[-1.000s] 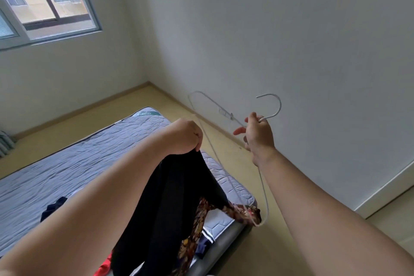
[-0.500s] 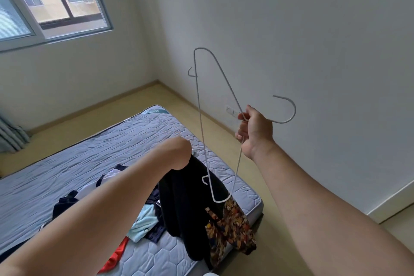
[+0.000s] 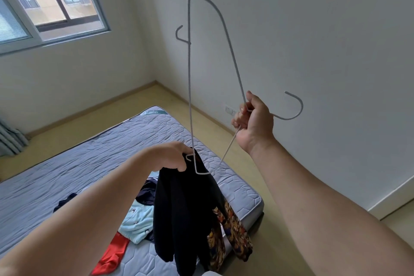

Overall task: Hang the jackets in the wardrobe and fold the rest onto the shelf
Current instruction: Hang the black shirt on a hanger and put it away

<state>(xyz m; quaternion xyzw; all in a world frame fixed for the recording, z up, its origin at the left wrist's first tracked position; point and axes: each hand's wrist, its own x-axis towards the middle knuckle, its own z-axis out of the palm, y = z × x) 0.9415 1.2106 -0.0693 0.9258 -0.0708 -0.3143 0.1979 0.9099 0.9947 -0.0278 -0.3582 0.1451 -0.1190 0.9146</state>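
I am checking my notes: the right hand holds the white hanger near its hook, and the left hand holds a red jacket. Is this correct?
Not quite. The jacket in the left hand is black, not red, as the head view shows. The right hand does hold the white hanger near its hook.

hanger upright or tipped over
Tipped on end: the hanger has its hook sideways by the right hand, one shoulder up, one down.

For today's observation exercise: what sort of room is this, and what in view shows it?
Probably a sparsely furnished bedroom: a mattress lies on the floor, clothes are heaped on it, and a window is set in the wall beyond.
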